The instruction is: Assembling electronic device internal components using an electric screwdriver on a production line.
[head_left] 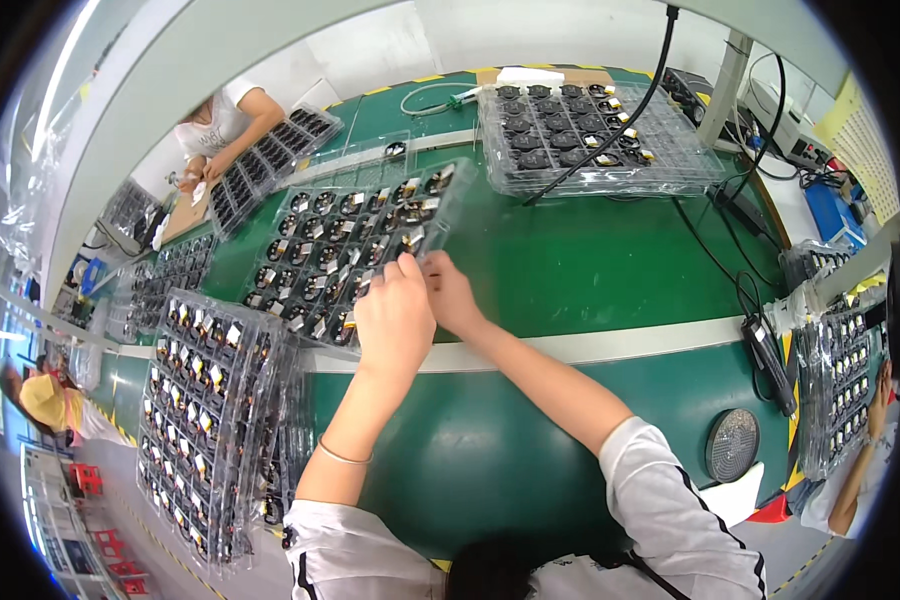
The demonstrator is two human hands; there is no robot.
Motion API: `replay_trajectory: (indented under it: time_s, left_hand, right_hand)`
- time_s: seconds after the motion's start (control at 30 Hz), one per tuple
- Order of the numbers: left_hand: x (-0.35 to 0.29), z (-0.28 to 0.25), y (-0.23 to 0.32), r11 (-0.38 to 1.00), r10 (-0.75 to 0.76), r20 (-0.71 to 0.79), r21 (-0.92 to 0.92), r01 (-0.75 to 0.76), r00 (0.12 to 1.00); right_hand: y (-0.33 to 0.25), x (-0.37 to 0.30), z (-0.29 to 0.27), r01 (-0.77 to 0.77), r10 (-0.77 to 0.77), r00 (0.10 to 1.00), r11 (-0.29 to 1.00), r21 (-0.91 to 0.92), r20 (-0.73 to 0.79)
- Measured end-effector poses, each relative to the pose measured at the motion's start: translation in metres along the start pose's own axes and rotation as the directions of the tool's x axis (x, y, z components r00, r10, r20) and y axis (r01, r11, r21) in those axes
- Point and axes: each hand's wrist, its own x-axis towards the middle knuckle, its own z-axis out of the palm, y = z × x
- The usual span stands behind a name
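1. A clear plastic tray (355, 245) of small black round parts lies tilted on the green surface (570, 260), its near right corner under both of the person's hands.
2. The left hand (395, 320) is curled over the tray's near edge, knuckles up; whether its grip is clamped on a part or only on the rim cannot be told, as the fingertips are hidden.
3. The right hand (448, 293) sits just beside it, fingers drawn together at the same edge; what they pinch, if anything, is hidden too.
4. A stack of like trays (205, 410) stands at the person's left, overhanging the surface's near edge; another filled tray (595, 135) rests farther off at right, with a black cable (625, 130) draped across it.
5. A co-worker's hands (200, 170) work at more trays at the far left; a round grey disc (732, 445) lies near right.
6. Risk, as judged: the thin tray could flex or tip under the two hands and spill parts from their pockets; a left elbow could nudge the overhanging stack off the edge.
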Motion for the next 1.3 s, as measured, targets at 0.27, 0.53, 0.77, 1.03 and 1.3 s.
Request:
replay_trajectory:
  time_s: [0.27, 0.53, 0.77, 1.03, 1.3]
  left_hand:
    - [0.028, -0.021, 0.059, 0.978, -0.056, -0.01, -0.201, 0.053, 0.998]
    - [0.012, -0.02, 0.073, 0.997, -0.07, 0.023, -0.034, 0.07, 0.997]
    - [0.009, -0.017, 0.076, 0.964, -0.196, 0.011, -0.179, 0.195, 0.98]
    - [0.029, -0.018, 0.087, 0.946, -0.228, -0.05, -0.247, 0.209, 0.972]
    - [0.063, -0.021, 0.114, 0.856, -0.378, 0.027, -0.372, 0.36, 0.926]
  right_hand:
    - [0.042, 0.031, -0.006, -0.005, -0.007, 0.999, 0.957, -0.29, -0.04]
    - [-0.019, 0.031, -0.129, -0.096, -0.058, 0.951, 0.876, -0.472, -0.303]
    - [-0.076, -0.024, -0.228, 0.542, -0.608, 0.736, 0.793, -0.279, -0.298]
    - [-0.091, 0.105, -0.29, -0.31, 0.141, 0.783, 0.933, 0.183, 0.606]
    - [-0.06, 0.177, -0.234, -0.116, 0.73, 0.087, 0.684, -0.721, 0.678]
